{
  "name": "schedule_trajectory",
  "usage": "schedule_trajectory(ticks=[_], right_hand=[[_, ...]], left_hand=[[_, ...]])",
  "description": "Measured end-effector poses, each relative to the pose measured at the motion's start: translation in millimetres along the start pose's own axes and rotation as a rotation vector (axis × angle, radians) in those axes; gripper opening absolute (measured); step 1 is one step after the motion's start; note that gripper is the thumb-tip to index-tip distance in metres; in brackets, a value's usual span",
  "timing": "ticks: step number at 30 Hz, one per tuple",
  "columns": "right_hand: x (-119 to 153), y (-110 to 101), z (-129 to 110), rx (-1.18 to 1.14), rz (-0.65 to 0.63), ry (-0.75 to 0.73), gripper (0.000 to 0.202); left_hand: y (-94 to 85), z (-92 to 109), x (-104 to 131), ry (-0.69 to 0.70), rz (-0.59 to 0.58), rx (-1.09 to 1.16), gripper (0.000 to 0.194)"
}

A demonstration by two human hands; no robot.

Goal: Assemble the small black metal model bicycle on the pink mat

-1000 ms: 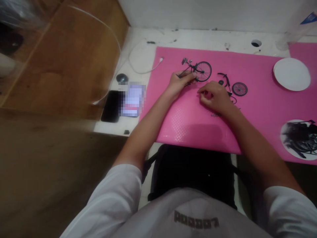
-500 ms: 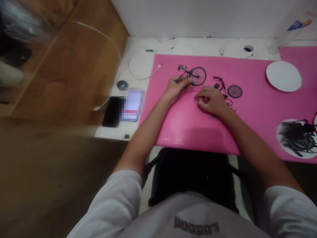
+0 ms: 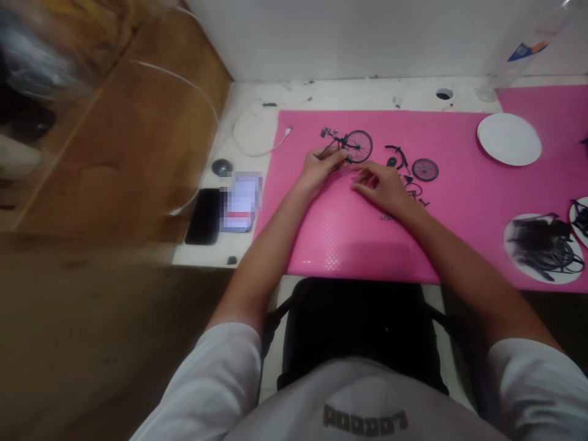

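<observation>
A small black model bicycle frame with one spoked wheel [image 3: 359, 147] is pinched by my left hand [image 3: 318, 169], whose fingers cover part of the frame. Close on its right, my right hand [image 3: 383, 187] has its index finger stretched to the lower side of the frame. Its thumb is apart from that finger, and I see nothing held between them. Whether the fingertip touches the model cannot be made out. Beyond my right hand lie a curved black fender [image 3: 400, 155], a loose spoked wheel [image 3: 425, 169] and several small black parts, some partly hidden by the hand.
A pink mat [image 3: 349, 251] covers much of the white table. At right are a white plate [image 3: 509, 139] and a plate of black parts [image 3: 512, 251]. Two phones, a dark one [image 3: 203, 215] and a lit one [image 3: 241, 202], lie left, near a white cable [image 3: 261, 153].
My right hand has moved left toward the model, its index finger reaching out further. My left hand keeps its hold. The whole view has shifted slightly.
</observation>
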State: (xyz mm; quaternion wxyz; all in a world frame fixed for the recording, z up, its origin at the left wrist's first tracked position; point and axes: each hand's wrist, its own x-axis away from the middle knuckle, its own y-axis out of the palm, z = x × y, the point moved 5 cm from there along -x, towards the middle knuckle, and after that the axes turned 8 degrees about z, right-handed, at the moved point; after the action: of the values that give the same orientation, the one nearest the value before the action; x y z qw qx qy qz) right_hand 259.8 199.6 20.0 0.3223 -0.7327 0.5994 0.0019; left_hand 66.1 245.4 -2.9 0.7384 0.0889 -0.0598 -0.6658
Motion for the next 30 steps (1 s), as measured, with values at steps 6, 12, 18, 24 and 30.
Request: schedule_trajectory(ticks=[6,12,18,24,30], right_hand=[[-1.8,-5.8,5.9,0.024,0.157,0.052,0.036],[-2.8,-9.0,2.9,0.005,0.23,0.077,0.035],[-0.6,-7.4,5.7,-0.068,0.318,0.104,0.033],[-0.1,-8.6,8.7,-0.097,0.359,0.092,0.04],[-2.6,-4.9,8.8,-0.105,0.272,0.104,0.043]], left_hand=[[3.3,2.1,3.7,0.006,0.005,-0.045,0.036],[8.4,4.8,8.8,0.042,0.004,-0.075,0.038],[14.1,4.2,13.8,0.05,0.031,-0.067,0.042],[14.5,-0.7,13.7,0.06,0.027,-0.037,0.034],[14.4,3.1,15.2,0.038,0.072,-0.053,0.035]])
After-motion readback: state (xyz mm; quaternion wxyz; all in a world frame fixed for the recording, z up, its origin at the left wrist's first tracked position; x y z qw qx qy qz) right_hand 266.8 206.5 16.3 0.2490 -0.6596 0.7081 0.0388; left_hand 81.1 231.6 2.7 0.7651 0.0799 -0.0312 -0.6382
